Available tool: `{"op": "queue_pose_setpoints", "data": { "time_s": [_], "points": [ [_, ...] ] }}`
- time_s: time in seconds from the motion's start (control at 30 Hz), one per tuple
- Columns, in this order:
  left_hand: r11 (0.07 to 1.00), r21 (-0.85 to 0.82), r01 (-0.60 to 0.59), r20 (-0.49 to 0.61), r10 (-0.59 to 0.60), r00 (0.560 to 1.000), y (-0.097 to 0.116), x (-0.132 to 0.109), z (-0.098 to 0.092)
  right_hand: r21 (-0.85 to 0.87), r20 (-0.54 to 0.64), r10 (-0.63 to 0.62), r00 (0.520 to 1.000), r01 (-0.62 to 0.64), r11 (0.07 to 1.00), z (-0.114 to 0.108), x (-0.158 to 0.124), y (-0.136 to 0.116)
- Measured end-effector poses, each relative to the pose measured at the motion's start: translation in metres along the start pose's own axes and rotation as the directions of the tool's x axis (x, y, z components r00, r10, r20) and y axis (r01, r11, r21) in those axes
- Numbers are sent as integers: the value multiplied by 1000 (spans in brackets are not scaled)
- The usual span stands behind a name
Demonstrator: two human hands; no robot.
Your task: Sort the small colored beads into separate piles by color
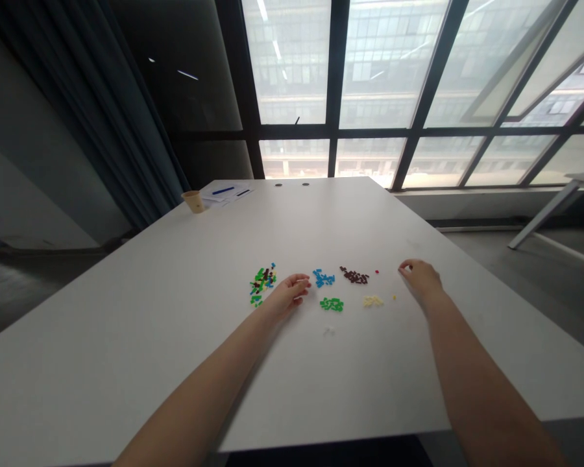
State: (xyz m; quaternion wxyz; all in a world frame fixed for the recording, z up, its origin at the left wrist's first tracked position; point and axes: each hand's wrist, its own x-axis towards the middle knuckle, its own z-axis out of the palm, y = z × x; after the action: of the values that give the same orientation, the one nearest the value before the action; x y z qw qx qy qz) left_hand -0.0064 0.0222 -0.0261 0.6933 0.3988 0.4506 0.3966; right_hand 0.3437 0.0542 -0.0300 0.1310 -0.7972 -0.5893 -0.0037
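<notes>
Head view, left hand (288,295) beside bricks (263,283); papers (222,193) unreadable

Far beyond left hand (288,295), tan paper cup (193,202) beside papers (226,194) bearing blue pen (222,190). Dark curtain (102,97) farther left. Glazed window wall (384,78) past right hand (421,280).

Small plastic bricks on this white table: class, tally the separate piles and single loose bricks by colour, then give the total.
Mixed green, blue, yellow and dark pile: 1
Blue pile: 1
Dark maroon pile: 1
Green pile: 1
Cream pile: 1
White pile: 1
Single red brick: 1
Single yellow brick: 1
Total: 8
</notes>
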Motion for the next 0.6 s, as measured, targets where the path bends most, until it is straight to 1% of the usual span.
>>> {"op": "queue_pose_setpoints", "data": {
  "time_s": [0.1,0.17,0.2,0.27,0.33,0.4,0.47,0.6],
  "points": [
    [1000,27,-7,-14,7,1000,0,1,-1,22,56,-32,998,31,999,-1,-4,-9],
    [999,37,-11,-19,11,1000,0,3,-2,74,135,-102,986,93,993,-8,-14,-16],
    [999,40,-11,-21,12,1000,0,3,-3,116,177,-163,971,144,983,-12,-22,-19],
    [999,43,-10,-24,11,1000,-1,4,-4,223,234,-308,922,258,940,-20,-43,-26],
    [999,44,-10,-23,11,1000,-1,4,-4,292,244,-395,885,322,901,-27,-66,-32],
    [999,46,-11,-21,12,1000,0,3,-3,328,249,-424,871,337,883,-29,-87,-35],
    [999,52,-14,-18,15,1000,1,2,-1,334,266,-429,863,335,881,-28,-102,-34],
    [998,66,-23,-17,24,1000,0,3,0,356,316,-425,848,309,882,-24,-114,-31]
  ]
}}
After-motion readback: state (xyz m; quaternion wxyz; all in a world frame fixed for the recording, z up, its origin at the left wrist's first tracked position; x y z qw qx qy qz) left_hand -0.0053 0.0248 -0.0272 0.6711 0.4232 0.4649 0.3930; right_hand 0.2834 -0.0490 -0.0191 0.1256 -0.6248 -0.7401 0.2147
